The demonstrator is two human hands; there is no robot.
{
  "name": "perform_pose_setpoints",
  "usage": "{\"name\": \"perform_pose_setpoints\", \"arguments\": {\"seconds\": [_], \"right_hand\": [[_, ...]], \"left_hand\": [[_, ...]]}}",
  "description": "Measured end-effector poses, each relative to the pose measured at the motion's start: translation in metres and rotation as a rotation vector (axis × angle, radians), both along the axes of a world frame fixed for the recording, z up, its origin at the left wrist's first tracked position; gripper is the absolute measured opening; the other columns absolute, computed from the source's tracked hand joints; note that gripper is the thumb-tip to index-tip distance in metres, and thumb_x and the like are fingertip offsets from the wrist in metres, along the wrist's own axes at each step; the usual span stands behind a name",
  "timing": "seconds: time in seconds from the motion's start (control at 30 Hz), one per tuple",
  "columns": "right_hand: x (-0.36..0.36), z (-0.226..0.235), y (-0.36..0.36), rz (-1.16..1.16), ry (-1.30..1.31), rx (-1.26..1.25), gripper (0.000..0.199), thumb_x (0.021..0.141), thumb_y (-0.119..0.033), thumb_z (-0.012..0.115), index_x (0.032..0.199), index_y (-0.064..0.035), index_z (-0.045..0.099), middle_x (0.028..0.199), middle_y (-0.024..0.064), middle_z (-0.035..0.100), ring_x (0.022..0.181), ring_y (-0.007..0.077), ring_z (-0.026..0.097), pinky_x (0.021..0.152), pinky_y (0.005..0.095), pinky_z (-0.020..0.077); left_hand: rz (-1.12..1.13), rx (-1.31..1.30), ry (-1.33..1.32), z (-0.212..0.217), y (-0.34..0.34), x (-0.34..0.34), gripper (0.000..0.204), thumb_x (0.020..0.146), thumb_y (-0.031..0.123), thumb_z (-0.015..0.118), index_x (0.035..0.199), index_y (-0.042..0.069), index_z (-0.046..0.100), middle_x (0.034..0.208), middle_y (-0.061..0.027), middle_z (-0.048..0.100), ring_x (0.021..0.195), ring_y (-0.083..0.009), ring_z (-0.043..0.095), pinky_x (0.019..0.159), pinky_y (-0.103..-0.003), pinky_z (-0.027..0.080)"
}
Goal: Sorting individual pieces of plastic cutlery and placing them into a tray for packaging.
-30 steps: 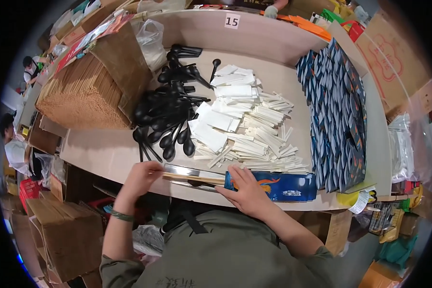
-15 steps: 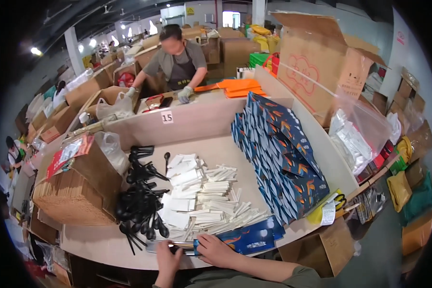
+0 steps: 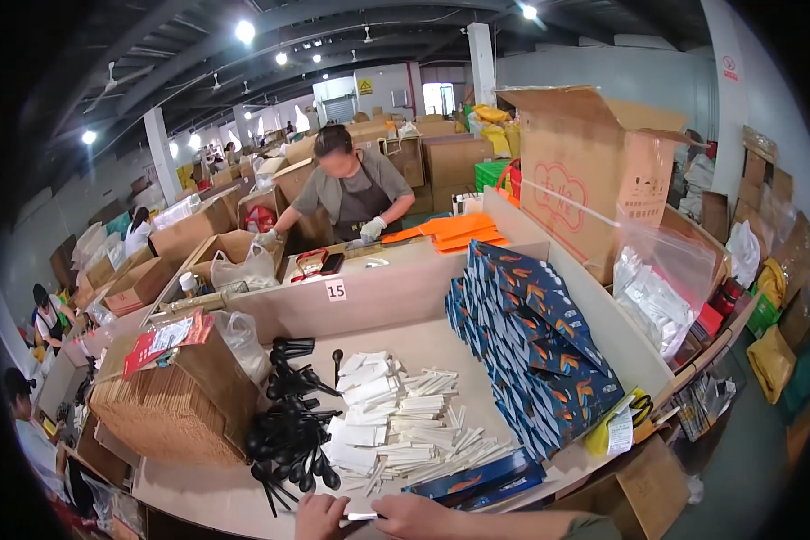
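At the near edge of the table, low in view, my left hand point(image 3: 321, 517) and my right hand point(image 3: 418, 517) are both closed. A narrow white strip point(image 3: 362, 517) shows between their fingers; the lower part is cut off. Just ahead lie flat dark blue printed packets point(image 3: 481, 479). Beyond my hands spreads a heap of slim white paper-wrapped sticks point(image 3: 423, 423), with flat white packets point(image 3: 364, 423) along its left side. Black plastic spoons point(image 3: 292, 441) are piled to the left of these. A large slanting stack of blue printed sleeves point(image 3: 535, 346) fills the right side.
A bundle of brown cardboard sheets point(image 3: 171, 405) stands at left. Low partitions point(image 3: 378, 306) edge the table. Yellow packaging with black-handled scissors point(image 3: 623, 418) lies at the right corner. Behind, a co-worker in an apron point(image 3: 351, 193) works beside orange sheets point(image 3: 459, 229). A big carton point(image 3: 594, 171) stands right.
The view has tilted upward, so my hands sit lower in it. The blue packet seen at my right fingers before no longer shows there; a white strip shows between my hands.
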State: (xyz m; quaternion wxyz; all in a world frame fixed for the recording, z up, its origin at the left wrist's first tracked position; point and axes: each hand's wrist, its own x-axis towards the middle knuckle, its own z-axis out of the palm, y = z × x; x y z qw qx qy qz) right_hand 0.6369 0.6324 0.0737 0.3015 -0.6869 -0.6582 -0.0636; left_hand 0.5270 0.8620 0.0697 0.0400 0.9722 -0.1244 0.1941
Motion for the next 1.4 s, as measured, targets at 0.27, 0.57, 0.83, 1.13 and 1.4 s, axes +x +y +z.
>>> {"name": "perform_pose_setpoints", "arguments": {"seconds": [0.27, 0.57, 0.83, 1.13, 1.4], "right_hand": [[0.138, 0.121, -0.04, -0.027, -0.37, 0.007, 0.016, 0.086, -0.026, 0.064, 0.078, -0.0128, 0.068, 0.086, 0.0095, 0.064, 0.08, 0.0273, 0.066, 0.066, 0.0399, 0.055], [0.109, 0.007, -0.078, 0.122, 0.025, -0.4, 0.041, 0.076, -0.04, 0.08, 0.088, -0.0035, 0.064, 0.132, 0.0239, 0.057, 0.122, 0.0405, 0.054, 0.106, 0.0502, 0.0423], [0.046, -0.034, -0.027, -0.09, 0.106, -0.231, 0.035, 0.082, -0.037, 0.073, 0.093, -0.0041, 0.066, 0.105, 0.0159, 0.062, 0.098, 0.0347, 0.061, 0.082, 0.044, 0.0503], [0.026, -0.042, -0.004, -0.604, 0.422, -0.481, 0.029, 0.09, -0.031, 0.066, 0.077, -0.0056, 0.06, 0.069, 0.0132, 0.065, 0.067, 0.0349, 0.066, 0.06, 0.048, 0.0507], [0.012, -0.044, 0.023, -0.642, 0.558, -0.548, 0.023, 0.082, -0.028, 0.066, 0.074, -0.0068, 0.066, 0.068, 0.015, 0.066, 0.068, 0.0368, 0.066, 0.064, 0.0482, 0.0518]], "left_hand": [[0.114, -0.278, -0.206, 0.086, -0.013, 0.063, 0.028, 0.076, 0.019, 0.082, 0.078, 0.006, 0.057, 0.071, -0.0105, 0.052, 0.063, -0.0295, 0.053, 0.055, -0.038, 0.043], [0.358, -1.424, 0.781, -0.033, -0.047, 0.021, 0.036, 0.105, 0.038, 0.051, 0.104, 0.006, 0.068, 0.091, -0.0003, 0.064, 0.079, -0.0081, 0.052, 0.067, -0.026, 0.045], [0.469, -1.101, 0.68, -0.02, -0.067, 0.016, 0.031, 0.099, 0.028, 0.055, 0.086, 0.0, 0.062, 0.083, -0.02, 0.067, 0.079, -0.0378, 0.066, 0.071, -0.042, 0.05], [0.563, -0.864, 0.374, -0.042, -0.036, 0.009, 0.02, 0.09, 0.024, 0.073, 0.095, 0.006, 0.065, 0.079, -0.0122, 0.068, 0.069, -0.0277, 0.067, 0.064, -0.035, 0.053], [0.193, -0.618, 0.52, -0.04, -0.013, 0.032, 0.026, 0.082, 0.027, 0.079, 0.089, 0.007, 0.064, 0.081, -0.0112, 0.066, 0.072, -0.0311, 0.066, 0.064, -0.038, 0.052]]}}
